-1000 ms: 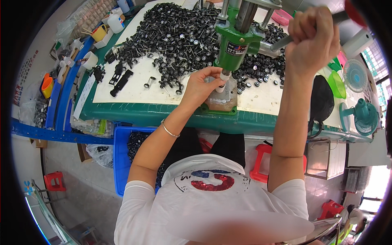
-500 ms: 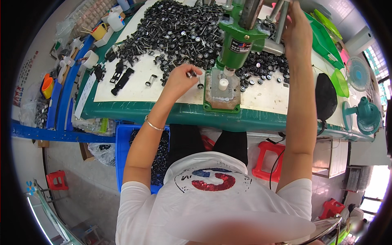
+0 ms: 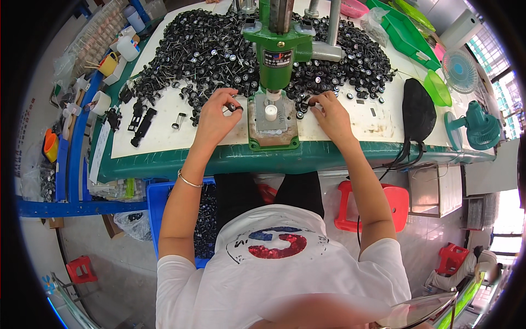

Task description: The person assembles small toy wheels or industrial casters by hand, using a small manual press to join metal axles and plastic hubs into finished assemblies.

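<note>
A green hand press (image 3: 276, 52) stands on the white work mat (image 3: 164, 134), its grey base plate (image 3: 272, 122) carrying a small white stud (image 3: 270, 113). My left hand (image 3: 215, 116) is just left of the base plate and pinches a small black wheel part (image 3: 235, 108) in its fingertips. My right hand (image 3: 329, 112) rests on the mat just right of the base plate, fingertips on a small black wheel (image 3: 310, 103) at the edge of the pile. A big heap of small black wheels on thin axles (image 3: 203, 52) spreads behind both hands.
Black plastic chassis pieces (image 3: 141, 123) lie at the mat's left. A blue crate (image 3: 203, 219) with dark parts sits under the table by my knees. A black pouch (image 3: 417, 112), green funnel (image 3: 438, 88) and teal fans (image 3: 478, 129) stand right. Red stools (image 3: 383, 205) are on the floor.
My right hand let go of the press lever up high and came down to the mat beside the base plate. My left hand drew back from the base plate, holding a small black wheel.
</note>
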### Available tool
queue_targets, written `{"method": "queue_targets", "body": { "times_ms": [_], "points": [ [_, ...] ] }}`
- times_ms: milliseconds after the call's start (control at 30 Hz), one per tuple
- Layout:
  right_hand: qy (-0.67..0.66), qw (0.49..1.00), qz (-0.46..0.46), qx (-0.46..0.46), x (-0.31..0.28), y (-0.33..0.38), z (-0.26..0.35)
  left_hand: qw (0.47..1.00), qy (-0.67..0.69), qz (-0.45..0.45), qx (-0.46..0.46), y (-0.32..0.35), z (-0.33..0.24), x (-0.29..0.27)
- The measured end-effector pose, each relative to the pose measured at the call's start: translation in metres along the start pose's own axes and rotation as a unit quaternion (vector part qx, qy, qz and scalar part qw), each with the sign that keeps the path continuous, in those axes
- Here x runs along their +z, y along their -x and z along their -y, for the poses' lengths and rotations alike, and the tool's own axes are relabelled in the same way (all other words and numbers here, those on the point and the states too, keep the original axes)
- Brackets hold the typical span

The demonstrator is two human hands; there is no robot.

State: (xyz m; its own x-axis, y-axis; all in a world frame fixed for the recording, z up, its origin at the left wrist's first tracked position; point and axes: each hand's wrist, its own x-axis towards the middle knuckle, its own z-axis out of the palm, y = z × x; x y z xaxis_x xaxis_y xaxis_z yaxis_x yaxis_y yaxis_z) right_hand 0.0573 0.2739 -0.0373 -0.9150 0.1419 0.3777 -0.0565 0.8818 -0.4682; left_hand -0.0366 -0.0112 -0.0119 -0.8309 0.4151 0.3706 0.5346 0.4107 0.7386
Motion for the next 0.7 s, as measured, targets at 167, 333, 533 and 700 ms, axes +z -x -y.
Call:
{"method": "queue_targets", "body": {
  "times_ms": [167,333,533,700],
  "points": [
    [-0.02,1.0,-0.013,-0.007,0.002,-0.005,0.0,0.955,0.246,0.041,-0.159,0.0,-0.001,-0.006],
    [-0.294,0.952,0.019,0.081,-0.003,-0.012,0.031,0.883,0.417,0.094,-0.192,0.007,-0.019,-0.006],
    [-0.379,0.912,0.135,0.084,0.011,-0.021,0.071,0.887,0.409,0.034,-0.213,0.009,-0.018,0.01],
    [-0.298,0.952,0.072,-0.014,0.017,-0.015,0.079,0.902,0.377,0.01,-0.212,0.01,-0.02,0.013]
  ]
}}
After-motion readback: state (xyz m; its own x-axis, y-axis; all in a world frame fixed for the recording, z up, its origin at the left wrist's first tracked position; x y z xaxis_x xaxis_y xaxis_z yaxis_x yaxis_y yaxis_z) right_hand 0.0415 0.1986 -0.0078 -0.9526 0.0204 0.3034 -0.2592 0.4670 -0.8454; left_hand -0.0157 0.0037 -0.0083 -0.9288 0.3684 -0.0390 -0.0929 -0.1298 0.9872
